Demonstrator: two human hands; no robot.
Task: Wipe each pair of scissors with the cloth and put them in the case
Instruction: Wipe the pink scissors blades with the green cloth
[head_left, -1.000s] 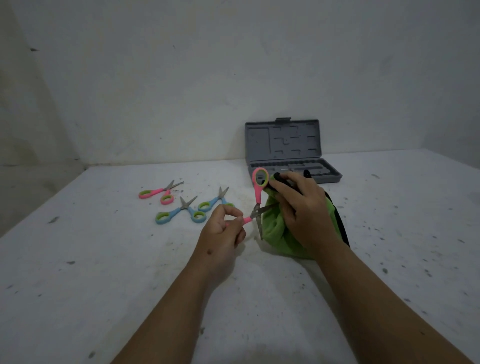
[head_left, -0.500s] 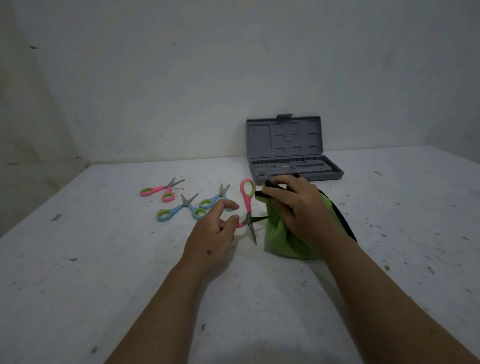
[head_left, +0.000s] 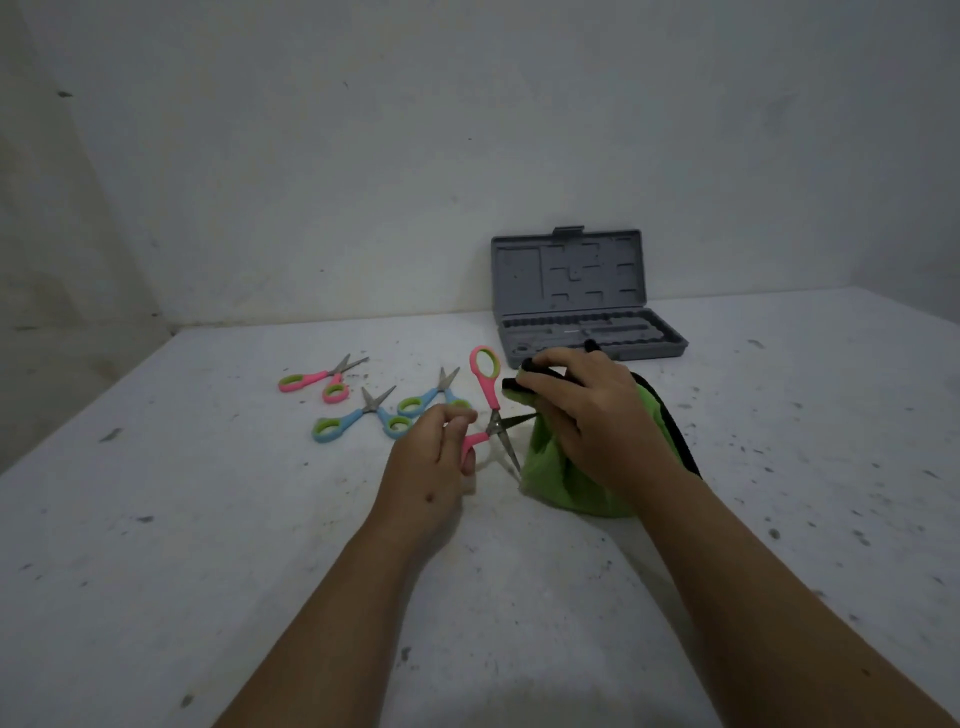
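**First pair under the cloth, three more waiting**

White and speckled with dark flecks, the table (head_left: 156, 519) runs back to a bare wall, where the grey case (head_left: 589, 332) stands with its lid up. No scissors can be seen in its tray, so nothing appears to be put away yet. Three pairs lie left of the hands, apparently unwiped: a pink pair (head_left: 322, 376) farthest left and two blue pairs (head_left: 363, 421) (head_left: 431, 397) nearer the middle.

A fourth pair, the pink scissors (head_left: 491, 410), is being worked on with its blades spread apart. The left hand (head_left: 431, 462) pinches one pink handle between thumb and fingers, while the other loop stands up free. The right hand (head_left: 587, 421) grasps the green cloth (head_left: 566, 483), bunched under its curled fingers, and one blade tip points into that cloth. By this reckoning the task is in its first quarter.
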